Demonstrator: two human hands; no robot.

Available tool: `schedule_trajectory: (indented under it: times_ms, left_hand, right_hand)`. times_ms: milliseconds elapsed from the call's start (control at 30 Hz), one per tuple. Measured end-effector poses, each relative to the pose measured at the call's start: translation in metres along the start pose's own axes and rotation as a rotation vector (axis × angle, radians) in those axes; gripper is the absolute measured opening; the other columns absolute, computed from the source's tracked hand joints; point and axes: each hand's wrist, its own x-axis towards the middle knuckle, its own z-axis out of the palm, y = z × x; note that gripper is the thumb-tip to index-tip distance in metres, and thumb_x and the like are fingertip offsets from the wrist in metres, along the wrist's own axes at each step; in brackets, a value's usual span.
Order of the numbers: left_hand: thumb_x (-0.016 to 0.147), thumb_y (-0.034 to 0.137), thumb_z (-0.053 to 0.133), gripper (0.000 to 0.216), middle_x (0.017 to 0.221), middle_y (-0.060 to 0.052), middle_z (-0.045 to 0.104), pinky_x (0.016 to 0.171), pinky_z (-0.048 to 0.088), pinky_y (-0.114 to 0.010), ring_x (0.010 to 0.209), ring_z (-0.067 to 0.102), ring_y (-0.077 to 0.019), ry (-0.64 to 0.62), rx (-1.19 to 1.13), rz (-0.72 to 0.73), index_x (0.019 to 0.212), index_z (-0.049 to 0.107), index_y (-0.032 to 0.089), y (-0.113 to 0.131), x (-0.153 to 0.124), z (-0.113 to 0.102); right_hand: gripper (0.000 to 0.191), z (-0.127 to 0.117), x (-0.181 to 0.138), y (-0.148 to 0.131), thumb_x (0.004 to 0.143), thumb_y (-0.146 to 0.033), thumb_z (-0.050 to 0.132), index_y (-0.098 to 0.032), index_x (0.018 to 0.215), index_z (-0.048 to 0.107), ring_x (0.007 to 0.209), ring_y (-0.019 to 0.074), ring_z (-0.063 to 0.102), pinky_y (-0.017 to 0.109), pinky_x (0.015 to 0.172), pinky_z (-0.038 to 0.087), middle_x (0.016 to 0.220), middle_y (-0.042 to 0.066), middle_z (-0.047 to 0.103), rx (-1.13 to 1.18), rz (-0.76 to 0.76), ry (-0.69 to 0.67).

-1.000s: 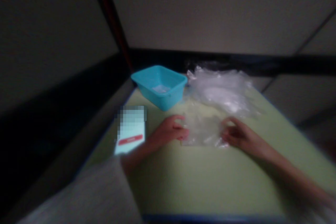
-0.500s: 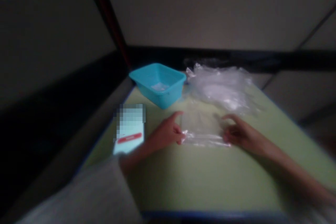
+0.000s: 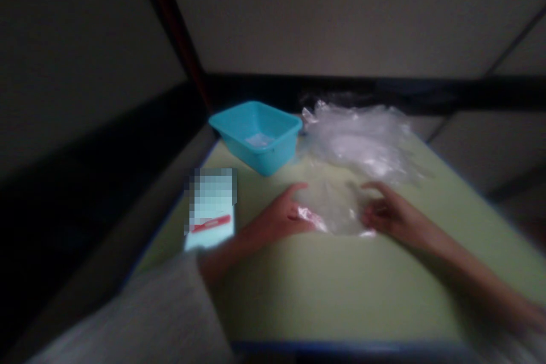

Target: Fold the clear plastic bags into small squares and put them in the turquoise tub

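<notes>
A small clear plastic bag (image 3: 335, 210) lies on the pale green table (image 3: 324, 290) between my hands. My left hand (image 3: 284, 216) pinches the bag's left edge, its fingers curled and the thumb raised. On the bag's right edge, my right hand (image 3: 386, 213) grips with bent fingers. The view is dim and blurred, so the fingertips are hard to make out.
A turquoise plastic tub (image 3: 258, 135) stands at the table's far left, something pale inside it. A heap of clear plastic bags (image 3: 362, 142) lies at the far middle. A light blue card with a red stripe (image 3: 210, 222) rests near the left edge. Walls surround the table.
The bag's near left edge has been drawn inward and upward by my left hand, so the bag looks narrower and more crumpled. My right hand has stayed nearly where it was.
</notes>
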Motion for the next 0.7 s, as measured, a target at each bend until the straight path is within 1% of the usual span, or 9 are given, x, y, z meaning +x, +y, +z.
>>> schedule_trajectory:
  times_ms: [133, 200, 233, 300, 367, 400, 533, 633, 700]
  left_hand:
    - [0.066, 0.020, 0.072, 0.074, 0.087, -0.004, 0.067, 0.071, 0.048, -0.029, 0.081, 0.067, -0.0198, 0.037, 0.022, 0.007, 0.130, 0.035, 0.018, -0.005, 0.000, 0.004]
    - [0.069, 0.020, 0.070, 0.070, 0.087, -0.003, 0.067, 0.062, 0.046, -0.023, 0.073, 0.065, -0.0154, 0.021, 0.033, 0.014, 0.130, 0.036, 0.019, -0.007, 0.000, 0.003]
    - [0.071, 0.021, 0.068, 0.068, 0.088, -0.002, 0.067, 0.054, 0.042, -0.020, 0.064, 0.063, -0.0117, 0.000, 0.037, 0.007, 0.131, 0.036, 0.020, -0.007, 0.000, 0.003]
    - [0.075, 0.023, 0.064, 0.063, 0.091, -0.002, 0.068, 0.042, 0.032, -0.016, 0.046, 0.050, -0.0041, -0.047, 0.047, -0.018, 0.132, 0.036, 0.021, -0.006, -0.002, 0.002]
    - [0.077, 0.023, 0.059, 0.060, 0.098, -0.003, 0.068, 0.036, 0.026, -0.016, 0.038, 0.039, -0.0004, -0.077, 0.056, -0.041, 0.132, 0.035, 0.022, -0.003, -0.003, 0.002]
    - [0.078, 0.022, 0.058, 0.059, 0.100, -0.004, 0.068, 0.036, 0.026, -0.015, 0.037, 0.037, 0.0001, -0.082, 0.054, -0.048, 0.132, 0.035, 0.021, -0.002, -0.004, 0.003]
    - [0.076, 0.022, 0.059, 0.062, 0.102, -0.005, 0.068, 0.037, 0.030, -0.014, 0.042, 0.043, -0.0010, -0.096, 0.018, -0.070, 0.132, 0.034, 0.021, 0.002, -0.006, 0.005]
    - [0.073, 0.022, 0.064, 0.068, 0.105, -0.008, 0.068, 0.038, 0.031, -0.012, 0.057, 0.057, -0.0066, -0.089, -0.011, -0.102, 0.134, 0.034, 0.020, 0.007, -0.008, 0.002]
    - [0.073, 0.023, 0.065, 0.069, 0.108, -0.009, 0.068, 0.038, 0.031, -0.012, 0.069, 0.063, -0.0109, -0.047, -0.029, -0.118, 0.134, 0.035, 0.020, 0.010, -0.008, -0.002]
  right_hand:
    - [0.054, 0.000, 0.000, -0.003, 0.071, -0.040, 0.062, -0.021, 0.114, 0.034, 0.059, 0.0183, 0.059, 0.031, 0.051, 0.046, 0.067, -0.003, 0.056, -0.022, 0.018, 0.001]
    - [0.054, -0.001, 0.000, -0.005, 0.071, -0.040, 0.062, -0.022, 0.114, 0.035, 0.059, 0.0181, 0.059, 0.031, 0.052, 0.046, 0.067, -0.003, 0.056, -0.031, 0.029, 0.001]
    - [0.054, -0.001, 0.000, -0.006, 0.071, -0.040, 0.061, -0.022, 0.114, 0.034, 0.059, 0.0179, 0.059, 0.031, 0.052, 0.046, 0.067, -0.003, 0.055, -0.033, 0.031, -0.001]
    - [0.053, -0.001, -0.001, -0.007, 0.072, -0.040, 0.061, -0.022, 0.114, 0.034, 0.059, 0.0177, 0.059, 0.031, 0.052, 0.047, 0.068, -0.002, 0.056, -0.028, 0.027, -0.004]
    - [0.053, -0.001, -0.001, -0.007, 0.072, -0.039, 0.061, -0.022, 0.114, 0.035, 0.059, 0.0177, 0.060, 0.031, 0.052, 0.047, 0.068, -0.002, 0.056, -0.019, 0.017, -0.003]
    - [0.052, -0.001, -0.002, -0.007, 0.072, -0.039, 0.062, -0.022, 0.113, 0.035, 0.059, 0.0178, 0.060, 0.031, 0.052, 0.048, 0.068, -0.003, 0.056, -0.014, 0.012, -0.004]
    - [0.054, -0.004, -0.002, -0.006, 0.071, -0.038, 0.066, -0.022, 0.114, 0.037, 0.058, 0.0179, 0.061, 0.032, 0.053, 0.049, 0.067, -0.003, 0.058, 0.001, 0.013, -0.030]
    - [0.056, -0.006, -0.002, -0.007, 0.069, -0.040, 0.067, -0.023, 0.113, 0.038, 0.060, 0.0187, 0.062, 0.033, 0.054, 0.050, 0.067, -0.003, 0.058, 0.009, 0.022, -0.066]
    - [0.056, -0.005, -0.003, -0.009, 0.069, -0.042, 0.068, -0.022, 0.112, 0.038, 0.060, 0.0201, 0.063, 0.034, 0.055, 0.051, 0.068, -0.002, 0.060, 0.015, 0.038, -0.050]
